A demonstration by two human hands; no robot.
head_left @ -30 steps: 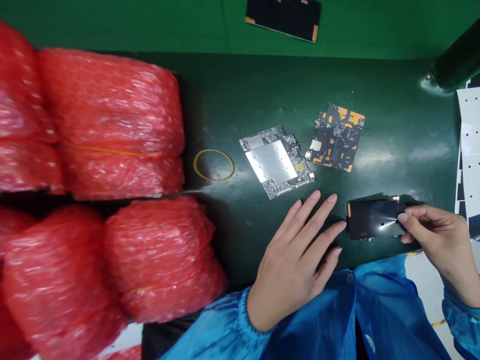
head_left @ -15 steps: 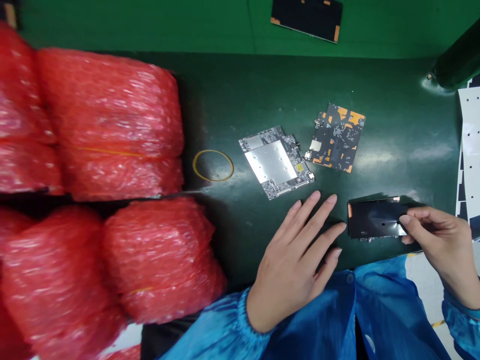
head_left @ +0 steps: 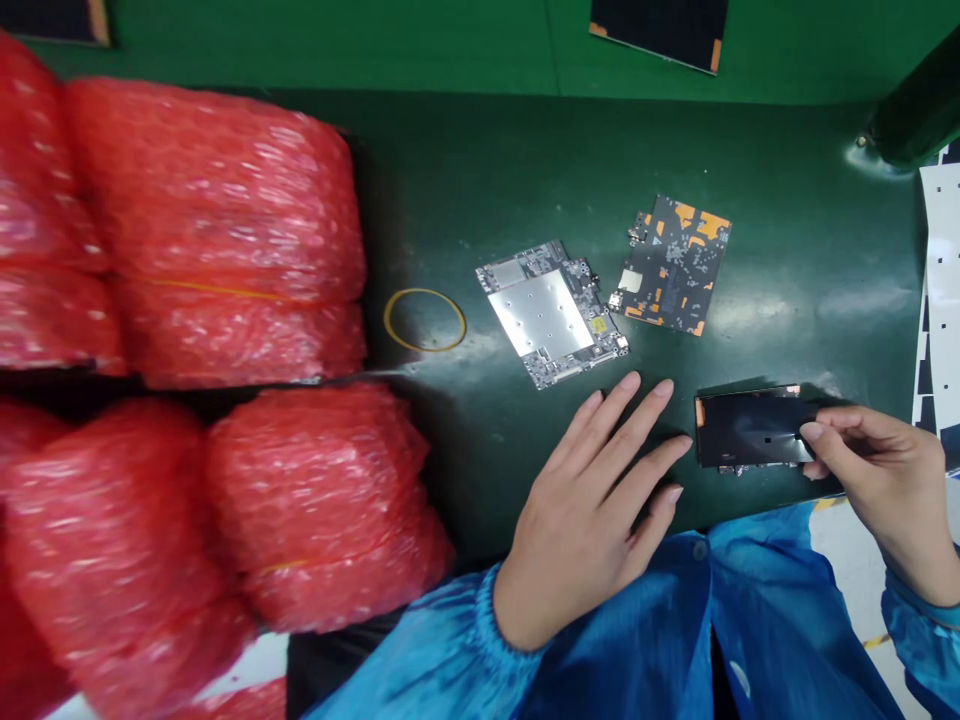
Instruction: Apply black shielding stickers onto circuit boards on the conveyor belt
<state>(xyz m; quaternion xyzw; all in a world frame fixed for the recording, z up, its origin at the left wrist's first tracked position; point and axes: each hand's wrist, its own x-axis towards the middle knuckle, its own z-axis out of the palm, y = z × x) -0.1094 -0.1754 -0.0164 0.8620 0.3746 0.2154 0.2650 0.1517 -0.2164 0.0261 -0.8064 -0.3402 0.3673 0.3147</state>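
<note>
My left hand (head_left: 585,510) lies flat on the dark green mat (head_left: 480,190) with its fingers spread, holding nothing. Its fingertips stop right beside a black rectangular panel (head_left: 752,430) with an orange edge strip, and I cannot tell whether they touch it. My right hand (head_left: 877,470) pinches that panel's right end between thumb and fingers. Above my left hand lie a circuit board with a silver shield (head_left: 544,315) and a dark circuit board with orange patches (head_left: 673,265), slightly apart.
Large red bubble-wrap bundles (head_left: 210,210) fill the left side. A thin yellow rubber band (head_left: 424,320) lies on the mat near them. A white sheet with black squares (head_left: 937,300) sits at the right edge, a black panel (head_left: 660,30) lies beyond the mat, and a dark green cylinder (head_left: 919,110) stands top right.
My right hand has shifted slightly right along the black panel, and the glare on the panel has changed. The whole scene sits a little higher in the view. My left hand has stayed in place on the mat.
</note>
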